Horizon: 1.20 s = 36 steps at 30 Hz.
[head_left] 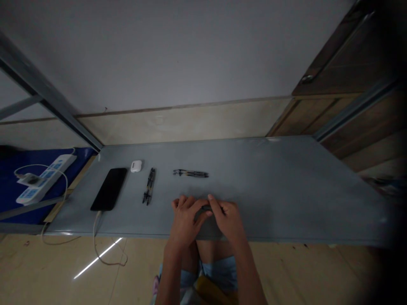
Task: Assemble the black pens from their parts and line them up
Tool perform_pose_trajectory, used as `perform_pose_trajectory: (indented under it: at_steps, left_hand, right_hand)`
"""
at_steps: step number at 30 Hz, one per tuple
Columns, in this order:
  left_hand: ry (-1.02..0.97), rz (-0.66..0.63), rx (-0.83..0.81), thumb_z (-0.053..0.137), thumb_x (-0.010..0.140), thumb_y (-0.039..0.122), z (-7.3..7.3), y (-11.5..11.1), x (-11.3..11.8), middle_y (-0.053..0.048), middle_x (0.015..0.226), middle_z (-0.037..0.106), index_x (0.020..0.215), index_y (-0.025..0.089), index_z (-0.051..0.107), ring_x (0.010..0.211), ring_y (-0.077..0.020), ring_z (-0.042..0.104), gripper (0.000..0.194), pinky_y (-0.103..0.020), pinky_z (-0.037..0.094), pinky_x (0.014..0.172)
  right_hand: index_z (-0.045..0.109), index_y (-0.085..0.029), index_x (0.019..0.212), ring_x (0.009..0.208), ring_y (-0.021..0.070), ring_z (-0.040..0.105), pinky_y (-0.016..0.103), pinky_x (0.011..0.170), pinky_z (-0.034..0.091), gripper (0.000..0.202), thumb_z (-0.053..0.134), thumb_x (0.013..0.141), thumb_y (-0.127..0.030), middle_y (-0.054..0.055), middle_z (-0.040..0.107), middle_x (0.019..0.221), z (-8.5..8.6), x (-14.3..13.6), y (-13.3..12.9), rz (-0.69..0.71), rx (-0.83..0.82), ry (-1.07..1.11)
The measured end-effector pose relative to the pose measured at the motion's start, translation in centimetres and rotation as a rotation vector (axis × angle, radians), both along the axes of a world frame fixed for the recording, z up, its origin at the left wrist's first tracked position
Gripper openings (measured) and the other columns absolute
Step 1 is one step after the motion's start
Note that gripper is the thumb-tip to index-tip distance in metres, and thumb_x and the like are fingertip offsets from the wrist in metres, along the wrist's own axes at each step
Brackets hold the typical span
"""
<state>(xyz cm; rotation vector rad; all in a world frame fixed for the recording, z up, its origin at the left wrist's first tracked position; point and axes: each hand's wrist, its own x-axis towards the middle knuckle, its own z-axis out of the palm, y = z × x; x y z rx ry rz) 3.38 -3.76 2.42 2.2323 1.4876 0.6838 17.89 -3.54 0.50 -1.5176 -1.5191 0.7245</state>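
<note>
Near the front edge of the grey table, my left hand (pixel 187 218) and my right hand (pixel 226 215) meet around a dark, slim pen (pixel 206 207). Fingers of both hands are closed on it, and most of its length is hidden by them. Beyond my hands lies a group of dark pens (pixel 190 173), side by side and roughly crosswise. Another group of dark pens (pixel 149 186) sits to the left, pointing away from me.
A black phone (pixel 110 189) with a white cable lies on the table's left part, beside a white earbud case (pixel 136 165). A power strip (pixel 46 180) rests on a blue surface further left. Metal posts rise at both sides, and a wall stands behind.
</note>
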Motion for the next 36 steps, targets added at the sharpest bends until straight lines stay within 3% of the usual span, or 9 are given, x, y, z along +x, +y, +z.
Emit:
perform_pose_trajectory:
  at_steps: [3,8,10,14,18,26,32,36]
  left_hand:
    - [0.011,0.004,0.003,0.054,0.091,0.040,-0.3,0.3,-0.5,0.001,0.087,0.063,0.108,0.036,0.064,0.090,-0.0217,0.049,0.020,-0.038,0.031,0.080]
    - [0.010,0.067,0.005,0.045,0.096,0.036,-0.8,0.7,-1.3,0.000,0.085,0.063,0.095,0.030,0.067,0.088,-0.0205,0.050,0.023,-0.038,0.030,0.079]
    - [0.026,0.076,0.011,0.042,0.097,0.035,-0.8,0.7,-1.5,0.000,0.083,0.062,0.090,0.028,0.067,0.087,-0.0205,0.050,0.027,-0.038,0.030,0.079]
    - [0.058,0.084,0.034,0.044,0.096,0.038,-0.8,0.7,-1.6,-0.001,0.084,0.063,0.097,0.030,0.066,0.088,-0.0215,0.050,0.024,-0.038,0.031,0.078]
    - [0.044,0.035,0.038,0.052,0.091,0.044,-0.7,0.7,-1.6,-0.001,0.095,0.063,0.118,0.034,0.059,0.092,-0.0228,0.050,0.030,-0.038,0.033,0.079]
    - [0.041,0.041,0.027,0.044,0.096,0.035,-0.1,0.3,-1.2,-0.002,0.085,0.059,0.112,0.035,0.064,0.087,-0.0210,0.049,0.025,-0.037,0.033,0.079]
    - [-0.033,0.000,-0.013,0.043,0.097,0.031,-0.2,0.5,-1.5,-0.001,0.086,0.061,0.100,0.029,0.065,0.087,-0.0197,0.049,0.023,-0.034,0.033,0.078]
    - [-0.020,0.016,0.003,0.043,0.097,0.031,-0.3,0.3,-1.4,-0.001,0.086,0.061,0.098,0.027,0.064,0.087,-0.0199,0.050,0.021,-0.034,0.033,0.077]
  right_hand:
    - [0.045,-0.017,0.051,0.047,0.0104,0.042,0.024,0.051,0.030,0.049,0.046,0.092,-0.044,-0.004,0.040,0.047,0.3,0.1,0.0,0.016,-0.028,0.031]
    - [0.054,-0.018,0.071,0.063,0.0134,0.051,0.022,0.058,0.037,0.031,0.049,0.091,-0.041,-0.002,0.053,0.065,1.2,0.2,0.0,0.173,-0.056,0.113]
    - [0.052,-0.019,0.070,0.062,0.0132,0.050,0.022,0.057,0.036,0.031,0.048,0.091,-0.041,-0.003,0.050,0.064,1.2,0.1,0.0,0.195,-0.060,0.091]
    - [0.040,-0.019,0.059,0.052,0.0113,0.040,0.024,0.053,0.030,0.041,0.046,0.091,-0.044,-0.005,0.037,0.053,0.5,-0.2,0.2,0.123,-0.034,0.009]
    - [0.045,-0.018,0.057,0.051,0.0112,0.039,0.024,0.050,0.029,0.043,0.045,0.091,-0.044,-0.004,0.036,0.052,0.1,-0.5,0.3,0.057,-0.038,0.071]
    - [0.033,-0.020,0.052,0.048,0.0097,0.029,0.025,0.047,0.026,0.047,0.049,0.088,-0.045,-0.005,0.026,0.051,0.7,-1.1,0.1,-0.088,-0.076,0.191]
    - [0.048,-0.019,0.061,0.057,0.0126,0.046,0.023,0.055,0.035,0.033,0.053,0.087,-0.040,-0.003,0.045,0.058,0.9,-0.8,-0.2,0.110,-0.014,0.154]
    - [0.046,-0.019,0.062,0.056,0.0119,0.046,0.023,0.055,0.034,0.033,0.052,0.088,-0.038,-0.004,0.042,0.057,1.0,-0.9,-0.2,0.125,-0.002,0.069]
